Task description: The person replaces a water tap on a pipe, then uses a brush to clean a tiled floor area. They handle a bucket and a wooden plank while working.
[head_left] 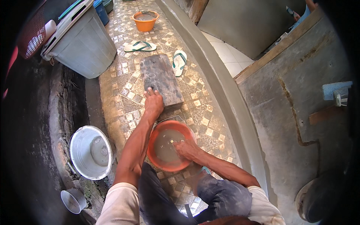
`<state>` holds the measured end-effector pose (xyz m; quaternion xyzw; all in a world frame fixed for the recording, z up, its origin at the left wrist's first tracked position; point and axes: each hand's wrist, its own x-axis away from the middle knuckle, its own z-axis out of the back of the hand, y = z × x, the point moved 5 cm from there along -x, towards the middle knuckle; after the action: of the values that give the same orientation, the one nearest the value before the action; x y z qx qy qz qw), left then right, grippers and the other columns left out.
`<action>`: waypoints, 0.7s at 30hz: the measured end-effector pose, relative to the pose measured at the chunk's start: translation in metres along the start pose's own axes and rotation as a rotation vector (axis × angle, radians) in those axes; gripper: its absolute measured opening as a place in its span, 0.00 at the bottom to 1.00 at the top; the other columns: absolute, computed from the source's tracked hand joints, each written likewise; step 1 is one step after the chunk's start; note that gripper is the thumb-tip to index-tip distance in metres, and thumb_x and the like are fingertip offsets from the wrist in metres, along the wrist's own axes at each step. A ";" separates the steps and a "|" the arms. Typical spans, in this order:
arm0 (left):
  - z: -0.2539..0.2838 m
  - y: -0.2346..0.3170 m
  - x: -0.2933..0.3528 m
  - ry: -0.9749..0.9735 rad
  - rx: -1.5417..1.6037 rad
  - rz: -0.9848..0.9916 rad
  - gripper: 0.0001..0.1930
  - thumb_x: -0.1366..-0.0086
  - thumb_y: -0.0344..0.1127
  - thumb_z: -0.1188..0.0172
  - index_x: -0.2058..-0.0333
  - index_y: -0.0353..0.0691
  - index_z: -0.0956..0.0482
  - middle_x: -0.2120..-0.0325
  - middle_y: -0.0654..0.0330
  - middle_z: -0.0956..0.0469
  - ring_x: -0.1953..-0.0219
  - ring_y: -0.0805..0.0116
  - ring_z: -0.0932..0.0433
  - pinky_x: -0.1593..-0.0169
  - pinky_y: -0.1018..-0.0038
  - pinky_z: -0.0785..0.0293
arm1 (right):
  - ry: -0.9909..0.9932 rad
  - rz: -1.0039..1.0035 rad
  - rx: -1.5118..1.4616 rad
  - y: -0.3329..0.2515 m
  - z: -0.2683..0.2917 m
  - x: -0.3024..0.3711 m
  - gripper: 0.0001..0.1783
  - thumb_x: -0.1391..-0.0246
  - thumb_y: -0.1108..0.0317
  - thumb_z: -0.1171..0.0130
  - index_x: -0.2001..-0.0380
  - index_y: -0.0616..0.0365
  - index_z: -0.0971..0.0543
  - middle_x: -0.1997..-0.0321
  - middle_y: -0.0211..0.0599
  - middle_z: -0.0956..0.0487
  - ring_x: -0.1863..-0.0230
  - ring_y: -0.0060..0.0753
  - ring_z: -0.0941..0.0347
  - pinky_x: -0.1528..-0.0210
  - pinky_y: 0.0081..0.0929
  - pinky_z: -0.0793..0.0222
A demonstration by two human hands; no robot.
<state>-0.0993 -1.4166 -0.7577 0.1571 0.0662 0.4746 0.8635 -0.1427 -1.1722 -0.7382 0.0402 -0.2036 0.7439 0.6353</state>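
In front of me on the patterned tile floor lies a dark grey, worn rectangular block. My left hand grips its near left corner, fingers bent over the top edge. Between my knees and the block stands an orange basin with cloudy grey water. My right hand reaches over its right rim to the water, fingers pinched together. A small pale yellowish bit shows at the fingertips; what they hold, if anything, is too small to name.
White flip-flops with green straps lie by the block. Farther off stands a smaller orange bucket. At left are a large grey bin, a white bucket and a clear tub. A concrete curb runs along the right.
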 end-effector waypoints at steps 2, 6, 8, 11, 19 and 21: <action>-0.008 -0.034 -0.003 0.067 -0.033 0.028 0.32 0.39 0.32 0.40 0.38 0.23 0.34 0.35 0.26 0.42 0.35 0.21 0.39 0.38 0.49 0.26 | -0.035 -0.018 -0.083 -0.014 -0.001 -0.009 0.12 0.38 0.60 0.46 0.61 0.58 0.23 0.70 0.48 0.17 0.67 0.57 0.18 0.65 0.52 0.24; -0.011 -0.009 -0.005 0.048 -0.033 0.011 0.31 0.38 0.31 0.41 0.38 0.22 0.33 0.34 0.25 0.43 0.35 0.22 0.39 0.37 0.49 0.29 | 0.102 -0.109 -0.175 0.010 -0.005 0.014 0.14 0.37 0.58 0.46 0.57 0.55 0.21 0.70 0.51 0.17 0.65 0.60 0.19 0.62 0.53 0.24; 0.001 -0.008 0.004 0.063 0.025 0.007 0.26 0.35 0.27 0.47 0.39 0.20 0.32 0.34 0.24 0.42 0.36 0.22 0.38 0.36 0.50 0.30 | 0.219 -0.123 -0.176 0.016 0.001 0.022 0.15 0.37 0.57 0.47 0.56 0.54 0.20 0.70 0.53 0.18 0.65 0.62 0.20 0.60 0.54 0.24; 0.009 -0.012 0.002 0.057 0.017 0.001 0.27 0.35 0.28 0.47 0.39 0.21 0.32 0.34 0.26 0.42 0.35 0.23 0.38 0.36 0.51 0.30 | 0.036 -0.229 -0.227 0.019 0.013 0.024 0.18 0.38 0.56 0.46 0.51 0.54 0.21 0.62 0.56 0.17 0.62 0.62 0.20 0.57 0.54 0.25; 0.005 -0.011 0.006 0.035 0.073 0.022 0.28 0.35 0.28 0.45 0.37 0.24 0.33 0.32 0.28 0.44 0.32 0.25 0.41 0.35 0.52 0.30 | 0.265 -0.437 -0.615 0.040 0.037 0.086 0.34 0.44 0.53 0.32 0.41 0.61 0.27 0.64 0.43 0.20 0.62 0.36 0.21 0.58 0.35 0.25; 0.003 -0.017 0.005 0.057 0.081 0.024 0.29 0.36 0.27 0.45 0.37 0.24 0.34 0.32 0.29 0.45 0.32 0.26 0.42 0.35 0.52 0.30 | 0.332 -0.510 -0.658 0.040 0.027 0.102 0.35 0.43 0.54 0.32 0.39 0.62 0.29 0.64 0.41 0.20 0.62 0.34 0.21 0.58 0.34 0.25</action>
<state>-0.0823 -1.4218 -0.7602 0.1790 0.1082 0.4861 0.8485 -0.2055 -1.0912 -0.6913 -0.2351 -0.3081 0.4554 0.8015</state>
